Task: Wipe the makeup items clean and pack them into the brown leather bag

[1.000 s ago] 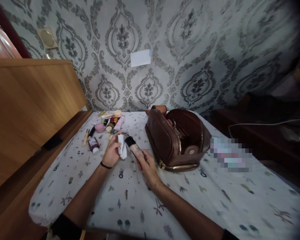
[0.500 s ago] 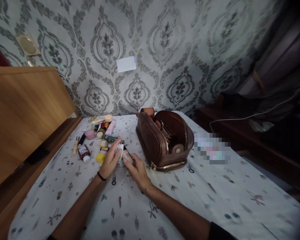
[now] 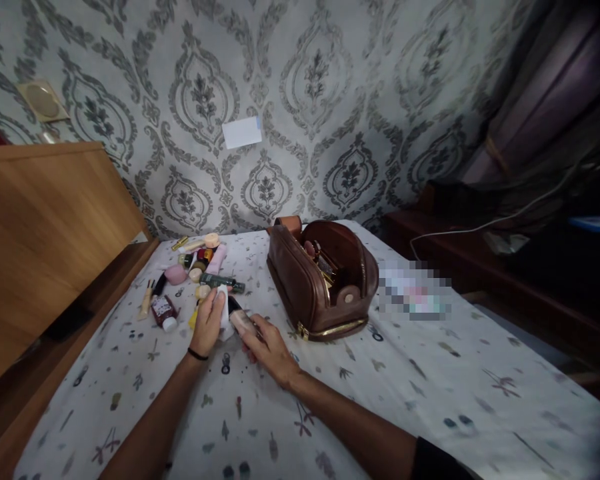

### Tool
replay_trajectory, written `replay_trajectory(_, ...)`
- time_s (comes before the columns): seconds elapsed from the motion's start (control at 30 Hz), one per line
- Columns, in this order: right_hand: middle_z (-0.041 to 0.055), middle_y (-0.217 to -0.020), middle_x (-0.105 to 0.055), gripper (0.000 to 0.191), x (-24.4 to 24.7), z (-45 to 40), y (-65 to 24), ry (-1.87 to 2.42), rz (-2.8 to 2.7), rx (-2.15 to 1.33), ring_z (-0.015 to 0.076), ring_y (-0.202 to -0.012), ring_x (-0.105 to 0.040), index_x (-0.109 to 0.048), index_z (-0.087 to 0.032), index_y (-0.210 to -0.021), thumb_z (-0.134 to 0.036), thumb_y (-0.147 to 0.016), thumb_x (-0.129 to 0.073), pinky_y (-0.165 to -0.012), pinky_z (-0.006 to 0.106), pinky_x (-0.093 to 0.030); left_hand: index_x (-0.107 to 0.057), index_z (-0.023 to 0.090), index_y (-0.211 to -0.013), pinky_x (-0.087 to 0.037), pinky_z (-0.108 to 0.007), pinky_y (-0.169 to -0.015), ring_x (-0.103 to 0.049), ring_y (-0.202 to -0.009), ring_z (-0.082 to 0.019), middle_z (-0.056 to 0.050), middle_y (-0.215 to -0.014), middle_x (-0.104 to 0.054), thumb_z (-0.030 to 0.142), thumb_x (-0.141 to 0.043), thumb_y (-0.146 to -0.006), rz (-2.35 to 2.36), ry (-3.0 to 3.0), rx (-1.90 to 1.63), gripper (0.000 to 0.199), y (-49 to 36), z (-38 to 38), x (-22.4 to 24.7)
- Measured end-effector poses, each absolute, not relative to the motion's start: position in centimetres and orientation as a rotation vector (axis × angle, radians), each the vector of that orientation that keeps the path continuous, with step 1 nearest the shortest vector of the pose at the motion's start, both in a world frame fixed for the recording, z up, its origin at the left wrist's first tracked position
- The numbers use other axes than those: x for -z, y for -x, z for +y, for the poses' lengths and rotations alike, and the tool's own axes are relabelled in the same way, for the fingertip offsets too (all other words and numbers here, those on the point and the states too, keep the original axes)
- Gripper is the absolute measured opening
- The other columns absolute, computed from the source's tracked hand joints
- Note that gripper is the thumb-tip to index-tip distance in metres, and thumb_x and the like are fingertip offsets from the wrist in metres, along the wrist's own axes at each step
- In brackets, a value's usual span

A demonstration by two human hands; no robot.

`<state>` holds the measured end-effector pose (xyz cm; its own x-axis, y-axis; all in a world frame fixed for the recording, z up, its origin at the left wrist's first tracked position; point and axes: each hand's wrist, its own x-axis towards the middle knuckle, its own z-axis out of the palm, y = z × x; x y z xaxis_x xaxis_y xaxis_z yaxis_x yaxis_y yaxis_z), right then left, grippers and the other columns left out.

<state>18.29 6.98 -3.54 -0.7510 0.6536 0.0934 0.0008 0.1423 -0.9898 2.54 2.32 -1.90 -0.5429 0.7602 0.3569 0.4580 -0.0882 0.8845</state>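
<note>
Left hand (image 3: 209,325) pinches a crumpled white cloth (image 3: 225,324); right hand (image 3: 271,352) grips a black-capped beige bottle (image 3: 243,323) low, apparently leaving its cap (image 3: 233,305) exposed.

Gap between right hand (image 3: 273,352) and bag (image 3: 296,288)

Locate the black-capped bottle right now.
In the head view, below and left of centre, the black-capped bottle is in the right hand, close to the white cloth or tissue in the left hand. The brown bag stands to its right.
</note>
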Motion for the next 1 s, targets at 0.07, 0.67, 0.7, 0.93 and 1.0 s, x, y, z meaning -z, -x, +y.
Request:
replay_trajectory(0.07, -0.0035, -0.062, -0.053, 0.032, 3.5, 7.0, -18.3, 0.63, -1.934, -1.642, 0.0117, -0.046, -0.049, -0.046, -0.022, -0.082, -0.053, -0.088, -0.048, -0.047, 0.024, -0.037, -0.068, 0.019, -0.104, -0.042, -0.032, -0.09, -0.06, -0.097, -0.022, -0.005, -0.098, -0.068, 0.053, -0.044, -0.093, 1.916, -1.301, -1.701, 0.042, -2.3, 2.4, 2.1)
replay_trajectory(0.67, -0.0013, -0.061, -0.051, 0.051, 5.0, 7.6, -17.7, 0.663, -1.646, -1.692, 0.0151, -0.057, -0.049, -0.051, -0.023, -0.077, -0.07, -0.088, -0.036, -0.048, 0.025, -0.037, -0.047, 0.025, -0.129, -0.045, -0.031, -0.091, -0.057, -0.099, -0.019, -0.004, -0.11, -0.059, 0.042, -0.071, -0.076, 1.68, -1.09, -1.71, 0.061, -4.3, 2.4, 2.0)
replay_trajectory(0.7, -0.0016, -0.06, -0.051, 0.051, 5.0, 7.6, -17.6, 0.659, -1.638, -1.707, 0.0145, -0.055, -0.048, -0.05, -0.023, -0.078, -0.071, -0.088, -0.037, -0.047, 0.025, -0.036, -0.046, 0.025, -0.13, -0.044, -0.033, -0.094, -0.057, -0.101, -0.02, -0.004, -0.111, -0.058, 0.042, -0.071, -0.076, 1.681, -1.108, -1.695, 0.063, -4.3, 2.4, 2.0)
replay_trajectory(0.93, -0.0044, -0.059, -0.047, 0.06, 4.7, 7.7, -17.3, 0.641, -1.488, -1.886, 0.0111, -0.046, -0.041, -0.049, -0.022, -0.083, -0.081, -0.078, -0.04, -0.043, 0.024, -0.033, -0.037, 0.026, -0.138, -0.045, -0.039, -0.095, -0.058, -0.102, -0.023, -0.005, -0.113, -0.059, 0.039, -0.077, -0.07, 1.616, -1.201, -1.557, 0.08, -5.2, 2.2, 1.7)
replay_trajectory(1.0, -0.0046, -0.059, -0.047, 0.062, 4.7, 7.8, -17.3, 0.633, -1.483, -1.903, 0.0108, -0.046, -0.041, -0.052, -0.021, -0.085, -0.081, -0.078, -0.041, -0.042, 0.023, -0.033, -0.035, 0.027, -0.139, -0.045, -0.04, -0.096, -0.058, -0.103, -0.023, -0.005, -0.115, -0.058, 0.039, -0.078, -0.068, 1.632, -1.221, -1.548, 0.084, -5.3, 2.2, 1.6)
